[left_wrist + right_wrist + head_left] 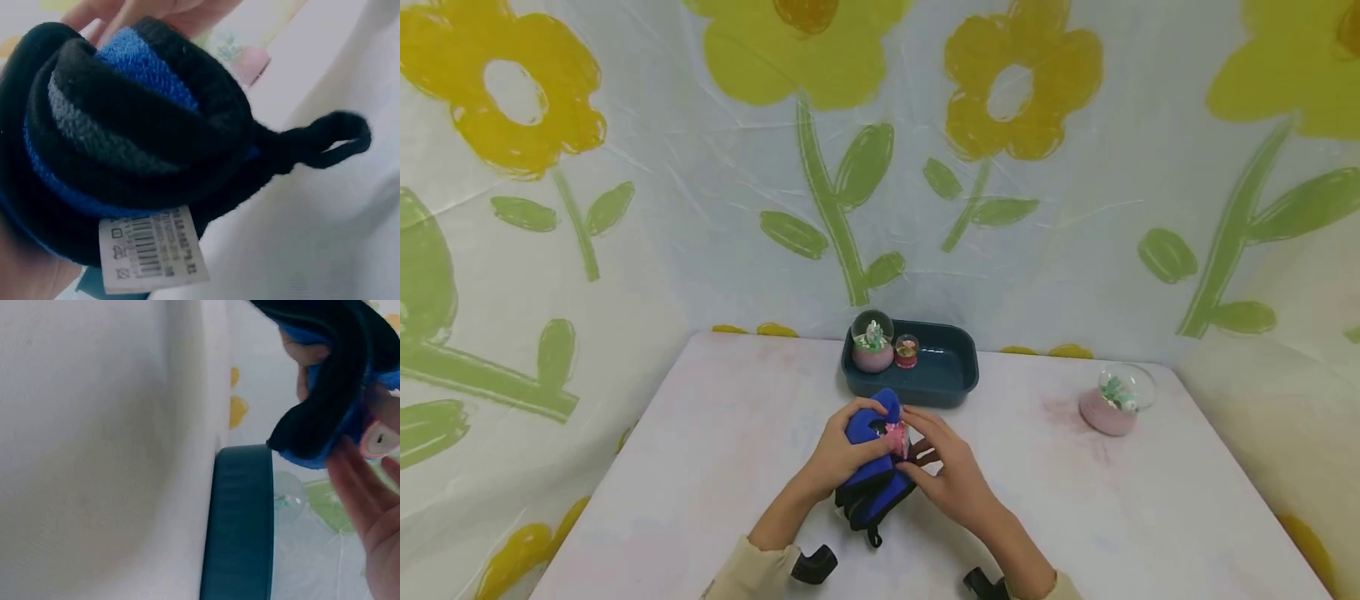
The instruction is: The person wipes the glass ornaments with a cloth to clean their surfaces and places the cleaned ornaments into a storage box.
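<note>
My left hand (844, 454) grips a folded blue terry cloth (863, 482) with black trim, its thumb lying against a small pink-red snow globe (897, 440). The globe is wrapped partly in the cloth, above the table. From the other side, my right hand (953, 477) holds the globe between thumb and fingers. In the right wrist view its fingers (359, 487) lie along the cloth beside the globe's pale round base (379, 439). A black hanging loop (340, 139) and a printed white label (152, 253) stick out of the cloth in the left wrist view.
Behind the hands stands a dark teal tray (917, 392). A larger snow globe with pink base (873, 354) and a small red one (906, 352) sit in its left part. Another pink-based snow globe (1108, 410) stands tilted at the table's right. Flowered fabric (737, 217) surrounds the table.
</note>
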`<state>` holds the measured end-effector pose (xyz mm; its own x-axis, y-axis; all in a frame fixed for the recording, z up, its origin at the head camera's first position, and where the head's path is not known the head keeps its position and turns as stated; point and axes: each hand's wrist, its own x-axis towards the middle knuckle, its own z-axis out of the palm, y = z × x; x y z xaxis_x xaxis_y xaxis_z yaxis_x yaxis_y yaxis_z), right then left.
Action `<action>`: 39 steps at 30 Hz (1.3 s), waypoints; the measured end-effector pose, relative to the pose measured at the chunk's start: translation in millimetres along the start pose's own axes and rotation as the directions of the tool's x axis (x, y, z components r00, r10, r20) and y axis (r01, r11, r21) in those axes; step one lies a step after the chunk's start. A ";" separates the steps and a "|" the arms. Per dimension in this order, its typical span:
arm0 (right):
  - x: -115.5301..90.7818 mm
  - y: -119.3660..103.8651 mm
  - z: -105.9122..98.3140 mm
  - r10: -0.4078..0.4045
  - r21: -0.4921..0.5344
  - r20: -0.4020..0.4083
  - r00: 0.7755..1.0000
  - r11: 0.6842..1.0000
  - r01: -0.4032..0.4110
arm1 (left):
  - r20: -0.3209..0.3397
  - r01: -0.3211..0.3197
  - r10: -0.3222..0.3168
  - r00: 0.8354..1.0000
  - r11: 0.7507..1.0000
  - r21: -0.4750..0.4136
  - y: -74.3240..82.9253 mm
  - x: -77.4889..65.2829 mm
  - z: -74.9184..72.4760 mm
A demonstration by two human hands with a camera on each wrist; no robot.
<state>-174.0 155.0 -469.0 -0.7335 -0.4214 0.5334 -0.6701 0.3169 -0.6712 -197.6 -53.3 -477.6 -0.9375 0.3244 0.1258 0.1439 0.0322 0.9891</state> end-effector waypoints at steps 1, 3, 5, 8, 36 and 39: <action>-0.3 0.0 0.2 -0.032 -0.004 -0.014 0.999 0.999 0.032 | 0.005 0.009 -0.009 1.000 1.000 -0.004 1.3 -0.2 -0.1; -1.0 -0.8 0.6 -0.062 -0.020 -0.032 0.998 0.998 0.062 | 0.018 0.025 -0.025 1.000 1.000 0.001 3.1 -0.6 -0.1; -1.9 -1.3 1.0 -0.035 -0.032 -0.034 0.999 0.999 0.034 | 0.024 0.028 -0.028 0.999 1.000 0.012 3.5 -0.9 -0.1; -1.6 -2.8 2.3 0.066 -0.032 -0.020 0.998 0.997 -0.067 | 0.012 0.024 -0.025 1.000 0.999 0.038 4.0 -1.7 -0.8; 1.9 -4.4 4.4 -0.013 -0.087 -0.032 0.999 0.996 0.010 | 0.042 -0.001 0.001 0.999 1.000 0.001 4.6 2.0 -5.8; 3.8 -5.5 7.4 0.018 -0.086 -0.007 1.000 0.996 -0.019 | 0.012 -0.004 0.004 1.000 1.000 0.025 4.7 -1.5 -8.4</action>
<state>-172.2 145.4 -467.1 -0.7462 -0.4094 0.5249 -0.6637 0.3969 -0.6340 -198.2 -61.5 -472.5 -0.9332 0.3355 0.1287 0.1556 0.0544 0.9863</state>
